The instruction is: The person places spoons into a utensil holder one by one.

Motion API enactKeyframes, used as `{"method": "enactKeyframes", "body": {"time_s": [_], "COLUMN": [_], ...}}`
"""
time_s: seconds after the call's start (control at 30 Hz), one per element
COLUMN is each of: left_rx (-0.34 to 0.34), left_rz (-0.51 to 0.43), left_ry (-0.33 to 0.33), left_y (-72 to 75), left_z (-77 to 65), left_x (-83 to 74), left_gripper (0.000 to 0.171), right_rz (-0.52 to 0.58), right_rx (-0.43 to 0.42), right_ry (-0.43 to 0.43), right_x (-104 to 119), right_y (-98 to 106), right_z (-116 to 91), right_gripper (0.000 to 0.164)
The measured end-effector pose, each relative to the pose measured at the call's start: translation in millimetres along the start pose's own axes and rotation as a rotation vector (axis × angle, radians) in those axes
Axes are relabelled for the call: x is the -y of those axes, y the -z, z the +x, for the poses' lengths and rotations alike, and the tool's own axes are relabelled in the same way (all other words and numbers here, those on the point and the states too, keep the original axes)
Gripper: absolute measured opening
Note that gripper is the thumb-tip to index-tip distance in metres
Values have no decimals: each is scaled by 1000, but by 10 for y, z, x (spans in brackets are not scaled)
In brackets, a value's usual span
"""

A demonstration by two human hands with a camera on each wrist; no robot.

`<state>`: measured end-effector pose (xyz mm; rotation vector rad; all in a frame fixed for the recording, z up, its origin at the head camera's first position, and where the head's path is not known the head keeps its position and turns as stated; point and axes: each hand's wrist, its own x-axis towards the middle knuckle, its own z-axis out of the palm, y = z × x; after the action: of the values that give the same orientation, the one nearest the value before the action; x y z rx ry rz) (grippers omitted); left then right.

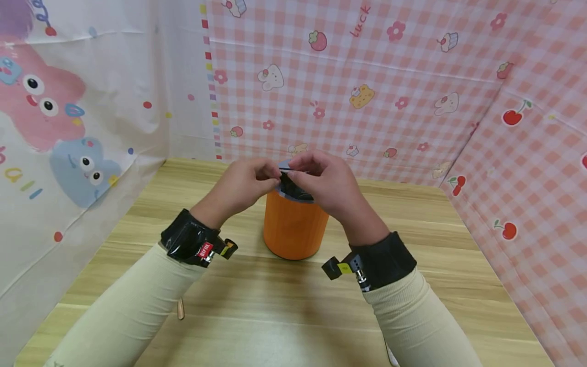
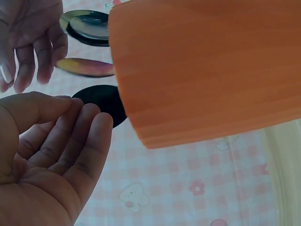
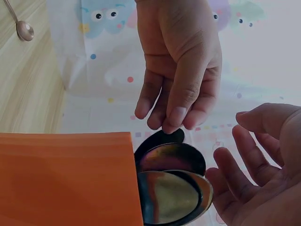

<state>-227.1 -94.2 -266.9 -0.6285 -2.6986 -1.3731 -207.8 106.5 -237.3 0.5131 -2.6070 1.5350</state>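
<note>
**Left hand pinched a black spoon at the mouth of an orange container**

The upright orange cylindrical container [image 1: 295, 229] stood on the pale wood-grain tabletop [image 1: 412, 219], nearer the back edge and roughly midway between the left and right edges. Spoon bowls stuck up from its mouth. The bare left hand [image 1: 240, 186] had its grip closed to a pinch, thumb and forefinger on the tip of a glossy black oval spoon [image 2: 101, 100], whose lower part was hidden inside the container. The bare right hand [image 1: 332, 186] had a loosely spread grip, its fingers gently bent and taking hold of nothing, just beside the spoons.

Next to the black one rose a shiny spoon with a purple-and-gold sheen [image 3: 176, 157], then a cluster of overlapping mirror-bright gold-and-silver spoon bowls [image 3: 175, 197], too closely stacked to count.

A copper-coloured metal spoon [image 3: 25, 31] lay on the left side of the tabletop. A narrow pale object [image 1: 390, 352] showed partly from under the right cream sleeve [image 1: 424, 321]. A pink-and-white checked cloth [image 1: 339, 117] hung along the back and right edges; a white cartoon-printed cloth [image 1: 133, 92] bordered the left edge.
</note>
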Motion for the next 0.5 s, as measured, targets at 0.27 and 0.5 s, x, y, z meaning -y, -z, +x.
{"method": "enactKeyframes", "body": {"time_s": [0.27,0.5], "left_rx": [-19,-5], "left_rz": [30,62], "left_ry": [22,68], "left_y": [161,329], "left_z": [-152,-418], "left_x": [55,111], "left_gripper": [11,16], "right_rz": [96,116], "right_rx": [32,72], "right_ry": [53,143], "right_x": [17,-4], "right_y": [-31,-178], "right_z": [-47,-120], "right_gripper": [15,10]}}
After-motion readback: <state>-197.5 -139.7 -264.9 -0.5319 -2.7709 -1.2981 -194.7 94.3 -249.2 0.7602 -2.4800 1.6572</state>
